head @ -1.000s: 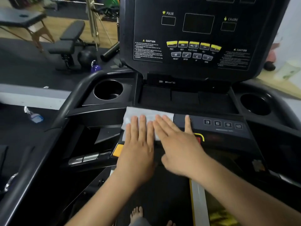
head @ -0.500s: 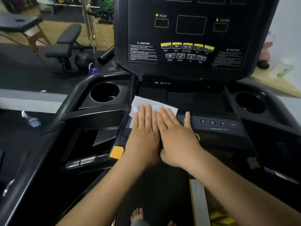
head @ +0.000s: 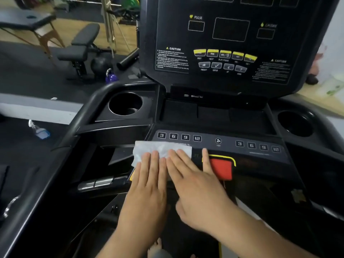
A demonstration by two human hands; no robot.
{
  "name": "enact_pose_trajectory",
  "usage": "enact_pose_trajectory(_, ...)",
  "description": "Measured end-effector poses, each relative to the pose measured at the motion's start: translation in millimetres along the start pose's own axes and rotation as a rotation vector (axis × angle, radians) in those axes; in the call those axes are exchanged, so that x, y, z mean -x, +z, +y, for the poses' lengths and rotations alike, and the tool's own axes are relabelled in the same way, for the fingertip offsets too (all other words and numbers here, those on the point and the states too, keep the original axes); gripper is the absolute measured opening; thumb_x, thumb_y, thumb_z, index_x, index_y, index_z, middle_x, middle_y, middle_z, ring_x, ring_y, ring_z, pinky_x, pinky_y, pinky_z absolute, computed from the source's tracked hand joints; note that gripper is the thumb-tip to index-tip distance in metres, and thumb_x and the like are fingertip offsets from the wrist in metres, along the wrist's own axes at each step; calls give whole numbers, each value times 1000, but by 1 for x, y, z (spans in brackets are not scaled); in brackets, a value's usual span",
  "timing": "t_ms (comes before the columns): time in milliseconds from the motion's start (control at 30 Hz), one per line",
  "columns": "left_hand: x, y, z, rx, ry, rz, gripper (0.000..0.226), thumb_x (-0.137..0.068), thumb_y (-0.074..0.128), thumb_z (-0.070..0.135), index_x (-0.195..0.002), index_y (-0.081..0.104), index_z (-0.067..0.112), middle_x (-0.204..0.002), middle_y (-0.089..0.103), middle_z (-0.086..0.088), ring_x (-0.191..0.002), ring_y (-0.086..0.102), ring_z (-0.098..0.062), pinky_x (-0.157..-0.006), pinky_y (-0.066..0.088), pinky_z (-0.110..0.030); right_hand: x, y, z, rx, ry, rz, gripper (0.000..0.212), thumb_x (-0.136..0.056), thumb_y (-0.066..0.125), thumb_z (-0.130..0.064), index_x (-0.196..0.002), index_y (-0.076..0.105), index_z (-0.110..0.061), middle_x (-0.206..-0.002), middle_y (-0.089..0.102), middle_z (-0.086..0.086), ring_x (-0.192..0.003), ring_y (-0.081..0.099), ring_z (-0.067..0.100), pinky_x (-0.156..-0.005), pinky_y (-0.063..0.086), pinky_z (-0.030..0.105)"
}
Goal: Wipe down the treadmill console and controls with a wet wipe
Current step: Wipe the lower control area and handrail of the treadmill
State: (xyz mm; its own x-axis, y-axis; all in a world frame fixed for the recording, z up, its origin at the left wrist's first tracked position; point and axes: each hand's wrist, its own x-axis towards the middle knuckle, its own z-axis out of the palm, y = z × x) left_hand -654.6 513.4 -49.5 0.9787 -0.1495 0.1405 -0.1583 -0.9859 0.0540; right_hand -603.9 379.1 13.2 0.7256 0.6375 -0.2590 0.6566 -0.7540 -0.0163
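We are pressing both flat hands, left hand (head: 147, 187) and right hand (head: 197, 189), on the wet wipe (head: 160, 150), fingers (head: 154, 161) outstretched together, gripping nothing, the red stop button (head: 221, 169) lying just right of them.

Both flat on the wipe (head: 162, 150), left grip (head: 149, 185) and right grip (head: 195, 187) side by side, touching. Just beyond the fingertips (head: 155, 155), a row of number keys (head: 179, 136); further right, a fan key (head: 218, 140) and a second number row (head: 257, 146). Immediately right of the right grip, the stop button (head: 221, 169). Behind, the tray (head: 214, 114) between two cup holders (head: 125, 103). Upright display (head: 230, 30) at the back.
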Motion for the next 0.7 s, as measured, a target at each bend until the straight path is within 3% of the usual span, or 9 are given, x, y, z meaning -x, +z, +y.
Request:
enact_pose_trajectory(100,18,2,5,59,-68,-18,110,-49,91,31,-141,43,-6,-149,37,-30,-138,36,-47,-106,27,-53,1,-3,0,-4,-31,11,82,-87,50,-28,-154,4,-18,-163,-9,0,-148,-16,16,-111,-12,66)
enact_pose_trajectory(167,18,1,3,92,-118,4,103,-47,91,32,-137,52,-1,-144,47,-25,-134,43,-42,-102,31,-49,-9,-8,1,3,-34,83,67,-84,48,-28,-148,32,-18,-161,18,2,-149,8,19,-113,3,67)
enact_pose_trajectory(233,14,-5,-1,120,-152,50,90,-54,87,28,-135,55,3,-139,53,-19,-123,48,-36,-97,35,-44,-18,-9,1,4,2,147,57,-79,42,-30,-132,56,-15,-145,48,4,-139,37,21,-110,22,67)
enact_pose_trajectory(333,10,-10,-5,64,-213,96,76,-67,77,35,-133,55,4,-124,59,-13,-95,53,-31,-81,35,-42,-24,-1,2,30,47,227,48,-77,51,-28,-122,63,-12,-135,56,8,-130,46,26,-108,28,65)
enact_pose_trajectory(400,8,-14,-5,32,-273,103,74,-72,70,44,-129,57,-1,-105,59,-12,-81,49,-31,-75,32,-43,-25,4,-1,28,63,296,48,-78,44,-26,-119,63,-11,-129,58,10,-122,48,30,-106,32,61)
enact_pose_trajectory(467,7,-17,-3,49,-302,113,70,-71,71,40,-123,59,-5,-93,54,-11,-77,48,-30,-74,31,-42,-27,7,-5,3,55,309,51,-77,38,-25,-120,62,-11,-123,60,8,-113,51,31,-103,35,58)
enact_pose_trajectory(567,3,-18,-2,114,-237,168,53,-72,72,29,-113,63,-2,-101,57,-13,-87,54,-31,-87,37,-42,-36,9,-3,-1,4,299,53,-76,40,-23,-126,58,-14,-128,58,2,-119,49,26,-107,30,60)
enact_pose_trajectory(633,2,-15,-5,178,-177,186,52,-80,65,30,-121,62,-2,-122,59,-16,-107,57,-32,-99,39,-43,-45,6,4,-10,-51,325,51,-76,43,-19,-123,60,-14,-131,58,1,-124,48,24,-108,26,62)
enact_pose_trajectory(700,1,-10,-6,222,-162,172,55,-86,58,35,-125,61,-3,-133,58,-17,-119,57,-32,-99,38,-41,-50,4,11,-29,-83,372,44,-76,42,-16,-114,63,-12,-127,61,3,-122,50,24,-108,27,64)
